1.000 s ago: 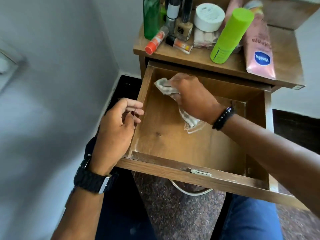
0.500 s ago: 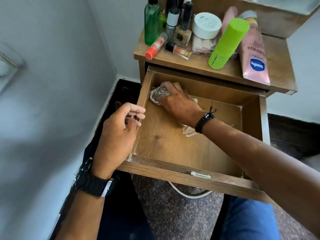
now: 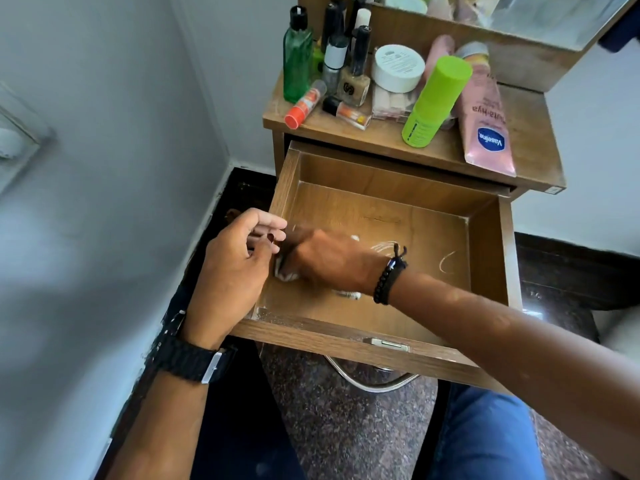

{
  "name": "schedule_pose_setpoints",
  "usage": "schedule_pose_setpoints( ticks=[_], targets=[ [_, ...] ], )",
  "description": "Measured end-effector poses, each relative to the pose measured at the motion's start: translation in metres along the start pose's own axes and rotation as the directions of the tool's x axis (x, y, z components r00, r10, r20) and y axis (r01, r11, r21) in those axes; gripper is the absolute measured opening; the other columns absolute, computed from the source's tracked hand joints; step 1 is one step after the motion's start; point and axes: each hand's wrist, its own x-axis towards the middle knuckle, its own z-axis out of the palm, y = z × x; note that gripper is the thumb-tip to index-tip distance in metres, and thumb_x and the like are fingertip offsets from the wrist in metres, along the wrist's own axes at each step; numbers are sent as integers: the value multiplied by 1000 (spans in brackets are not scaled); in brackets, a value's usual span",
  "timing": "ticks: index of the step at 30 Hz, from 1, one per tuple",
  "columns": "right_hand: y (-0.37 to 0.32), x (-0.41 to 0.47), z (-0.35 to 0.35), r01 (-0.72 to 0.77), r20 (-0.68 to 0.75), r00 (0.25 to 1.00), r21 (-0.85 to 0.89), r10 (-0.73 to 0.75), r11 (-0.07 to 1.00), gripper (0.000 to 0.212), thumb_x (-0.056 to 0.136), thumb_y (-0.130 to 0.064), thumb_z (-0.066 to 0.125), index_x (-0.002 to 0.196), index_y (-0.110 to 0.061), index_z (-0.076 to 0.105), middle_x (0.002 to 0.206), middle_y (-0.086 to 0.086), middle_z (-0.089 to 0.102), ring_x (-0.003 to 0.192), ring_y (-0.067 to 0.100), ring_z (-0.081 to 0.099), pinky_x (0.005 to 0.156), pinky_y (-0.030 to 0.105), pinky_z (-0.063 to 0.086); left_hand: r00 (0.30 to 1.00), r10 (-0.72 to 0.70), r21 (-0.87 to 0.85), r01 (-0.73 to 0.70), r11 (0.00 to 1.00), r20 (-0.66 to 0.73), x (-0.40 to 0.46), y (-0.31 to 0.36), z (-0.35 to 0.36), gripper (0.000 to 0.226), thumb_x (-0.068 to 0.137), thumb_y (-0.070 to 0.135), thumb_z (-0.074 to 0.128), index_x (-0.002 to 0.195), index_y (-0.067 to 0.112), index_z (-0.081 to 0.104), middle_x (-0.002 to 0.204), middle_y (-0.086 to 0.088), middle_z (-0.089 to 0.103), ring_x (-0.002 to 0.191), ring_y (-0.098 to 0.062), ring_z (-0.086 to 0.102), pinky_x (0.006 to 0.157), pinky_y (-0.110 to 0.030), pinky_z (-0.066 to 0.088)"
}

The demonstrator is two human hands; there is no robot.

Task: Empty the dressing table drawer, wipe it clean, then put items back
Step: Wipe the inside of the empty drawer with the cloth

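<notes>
The wooden drawer (image 3: 485, 237) stands pulled out of the dressing table, with nothing in it but my right hand and a cloth. My right hand (image 3: 329, 261) presses a pale wiping cloth (image 3: 285, 273) against the drawer floor near the left wall; most of the cloth is hidden under the hand, which is blurred. My left hand (image 3: 235, 268) rests on the drawer's left wall, fingers curled over its top edge. The removed items stand on the table top: a green bottle (image 3: 297, 60), a lime green can (image 3: 434, 102), a pink Vaseline tube (image 3: 485, 133), a white jar (image 3: 398, 67).
The dressing table top (image 3: 530, 133) is crowded with cosmetics, and a mirror frame rises behind them. A grey wall (image 3: 104, 168) stands close on the left. A metal chair ring (image 3: 374, 381) and my blue-jeaned knee (image 3: 485, 434) lie under the drawer front.
My right hand has swept the cloth from the drawer's far left corner down toward the near left side. My left hand stays on the left wall.
</notes>
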Motion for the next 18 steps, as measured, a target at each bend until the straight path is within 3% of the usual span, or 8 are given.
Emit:
schedule_pose_setpoints(
  ticks=[3, 5, 8, 11, 15, 18],
  targets=[
    [-7, -6, 5, 178, 70, 980, 118, -187, 977, 17, 90, -15, 58, 102, -11, 69, 105, 5, 69, 97, 15, 62, 86, 33, 53, 1000, -15, 12, 16, 1000, -22, 0, -1, 0, 29, 91, 3, 47, 102, 27, 59, 97, 11, 65, 86, -1, 63, 83, -29, 53],
    [-9, -5, 4, 182, 54, 981, 95, -187, 979, 20, 84, -16, 67, 103, -11, 68, 103, 4, 69, 97, 16, 61, 85, 30, 52, 999, -25, 6, 25, 1000, -44, 0, -2, 0, 30, 90, 2, 47, 103, 27, 59, 99, 11, 64, 85, -1, 63, 83, -30, 54],
    [-6, -1, 1, 125, -12, 992, 55, -124, 991, 21, 85, -18, 66, 104, -8, 65, 103, 7, 67, 96, 19, 61, 81, 32, 54, 997, -38, -14, 38, 999, -65, 2, -4, -1, 31, 90, 0, 47, 104, 26, 58, 102, 8, 63, 85, -2, 64, 84, -31, 54],
    [15, 9, -9, 6, -107, 994, -1, -6, 1000, 20, 93, -21, 55, 108, -11, 64, 111, 7, 62, 105, 19, 54, 89, 34, 49, 998, -27, -2, 27, 1000, -59, 1, -5, -1, 29, 90, 2, 48, 105, 25, 57, 108, 6, 60, 88, -3, 63, 83, -30, 54],
    [51, 32, -19, -234, -300, 932, -68, 204, 970, 22, 97, -22, 47, 111, -16, 62, 117, 6, 61, 109, 21, 49, 86, 32, 43, 998, -13, 24, 14, 1000, -66, 1, -5, -1, 27, 90, 6, 49, 104, 28, 56, 114, 4, 56, 90, -3, 63, 82, -26, 53],
    [52, 40, -10, -304, -356, 894, -37, 272, 952, 23, 98, -23, 46, 112, -16, 63, 118, 4, 61, 110, 21, 48, 85, 30, 42, 998, -13, 42, 15, 999, -57, 3, -5, -3, 27, 90, 6, 50, 104, 30, 56, 116, 4, 55, 91, -4, 62, 82, -24, 52]
  ],
)
